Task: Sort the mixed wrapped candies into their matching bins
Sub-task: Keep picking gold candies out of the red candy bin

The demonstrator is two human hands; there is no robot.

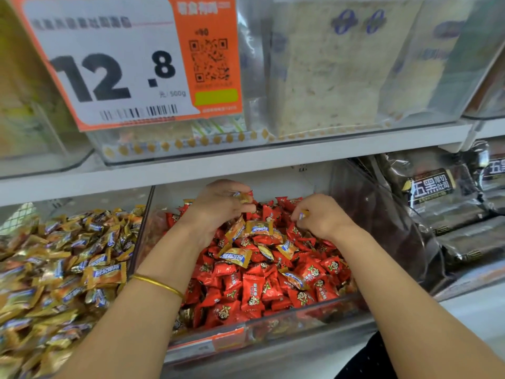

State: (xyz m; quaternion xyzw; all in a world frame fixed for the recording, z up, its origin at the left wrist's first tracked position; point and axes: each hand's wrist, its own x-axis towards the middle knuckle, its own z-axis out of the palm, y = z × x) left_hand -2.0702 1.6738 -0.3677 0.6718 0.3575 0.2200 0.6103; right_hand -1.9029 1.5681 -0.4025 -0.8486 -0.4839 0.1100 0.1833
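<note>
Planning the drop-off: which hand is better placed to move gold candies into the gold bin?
Left hand: it grips gold candies and is nearer the gold bin than the right hand.

Red wrapped candies (252,292) at centre are printed with pale cartoon figures; gold wrapped candies (105,274), lower left, are banded blue.

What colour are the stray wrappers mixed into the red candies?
The stray candies are gold with a blue-and-white label, matching the left pile. Head view.

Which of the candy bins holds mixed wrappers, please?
The middle bin: gold candies lie among its red ones, while the left bin holds gold only.
</note>
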